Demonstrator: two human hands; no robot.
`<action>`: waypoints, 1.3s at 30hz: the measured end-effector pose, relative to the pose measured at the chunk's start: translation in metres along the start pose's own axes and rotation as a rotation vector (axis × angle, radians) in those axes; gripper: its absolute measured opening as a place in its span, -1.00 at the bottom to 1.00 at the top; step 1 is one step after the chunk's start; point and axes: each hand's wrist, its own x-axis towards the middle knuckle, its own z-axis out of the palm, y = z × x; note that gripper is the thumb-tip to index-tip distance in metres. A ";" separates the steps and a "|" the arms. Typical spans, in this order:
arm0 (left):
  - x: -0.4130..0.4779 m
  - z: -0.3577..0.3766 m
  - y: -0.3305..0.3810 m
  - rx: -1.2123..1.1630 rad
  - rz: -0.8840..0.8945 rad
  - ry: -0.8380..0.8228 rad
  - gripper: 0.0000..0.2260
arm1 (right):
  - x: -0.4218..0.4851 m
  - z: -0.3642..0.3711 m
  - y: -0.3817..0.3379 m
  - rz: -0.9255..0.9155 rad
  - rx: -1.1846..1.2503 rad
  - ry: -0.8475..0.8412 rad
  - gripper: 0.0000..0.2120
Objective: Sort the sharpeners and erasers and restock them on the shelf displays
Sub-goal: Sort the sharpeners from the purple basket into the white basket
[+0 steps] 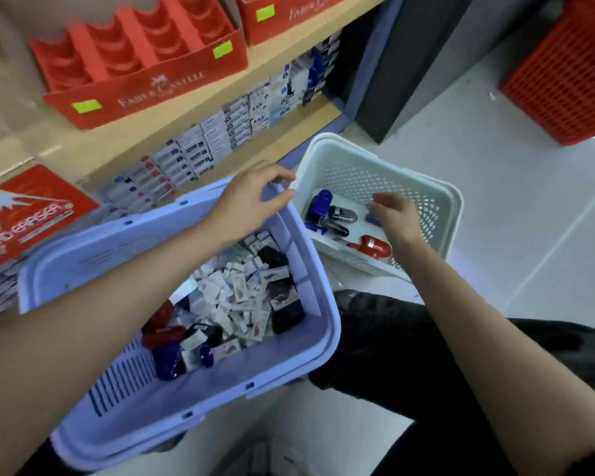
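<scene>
head view: the right hand [397,214] hangs inside the pale grey-white perforated plastic basket [455,204], knuckles up and fingers curled downward. a small violet-blue piece [373,219] sits right at its fingertips. whether the fingers pinch it or only hover over it, i cannot tell. just left of those fingers, on the basket floor, lie the sorted sharpeners: glossy blue plastic sharpeners [318,204], black-and-clear capsule-shaped sharpeners [342,219], and a shiny red rounded sharpener [375,248] nearer the wrist. their long axes run roughly across the basket, left to right.

the unsorted heap lies left of and nearer the body than the right hand, in the lavender slotted plastic basket [193,420]. it holds small white paper-sleeved erasers [241,297] mixed with hard red, blue and black sharpeners [167,359]. the left hand [251,204] is the nearer one, its forearm crossing above that heap. its fingers and thumb are apart and arched over the basket's far corner, next to the white basket's rim. contact is unclear.

i judge the next pick comes from the lavender basket, with sharpeners going right into the white one.

behind stand a pale wooden shelf [172,135], matte red cardboard display trays [145,87] with scalloped dividers, and rows of boxed stock [220,132] beneath.
</scene>
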 end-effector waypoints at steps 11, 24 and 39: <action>-0.218 -0.032 -0.155 -0.071 -0.762 -0.213 -0.75 | -0.123 0.154 0.031 -0.261 -0.688 -0.930 -0.83; -0.237 0.052 -0.198 0.058 -1.043 -0.178 -0.44 | -0.134 0.241 0.122 -0.142 -1.317 -0.978 -0.05; -0.236 0.037 -0.189 -0.199 -1.029 0.078 -0.75 | -0.132 0.241 0.120 0.001 -0.709 -0.873 -0.55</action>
